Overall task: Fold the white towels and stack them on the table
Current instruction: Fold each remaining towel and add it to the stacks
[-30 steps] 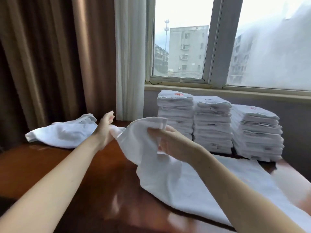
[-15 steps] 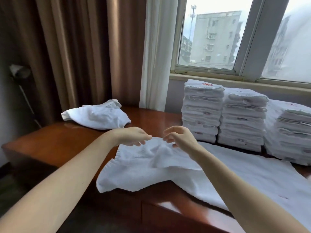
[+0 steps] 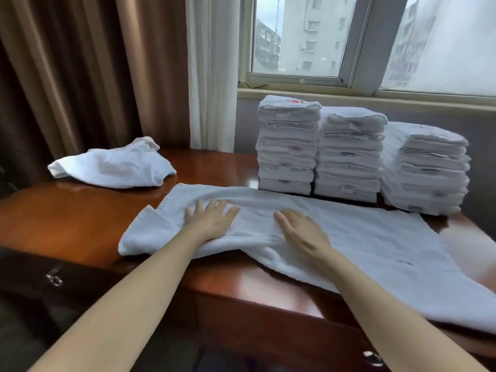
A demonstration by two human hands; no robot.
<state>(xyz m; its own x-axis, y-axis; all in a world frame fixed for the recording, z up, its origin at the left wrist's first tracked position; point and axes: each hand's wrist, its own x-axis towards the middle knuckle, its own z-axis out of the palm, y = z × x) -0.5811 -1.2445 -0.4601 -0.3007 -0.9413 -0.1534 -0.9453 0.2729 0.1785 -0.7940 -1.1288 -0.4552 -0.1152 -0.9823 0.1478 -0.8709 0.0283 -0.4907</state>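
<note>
Head view: a white towel lies spread on the wooden surface, its near right part draped over the front edge. The left hand and right hand press flat on it, fingers straight. Three stacks of folded towels stand behind. A crumpled towel lies far left, with bare wood between. Curtains and a window stand behind the surface.
</note>
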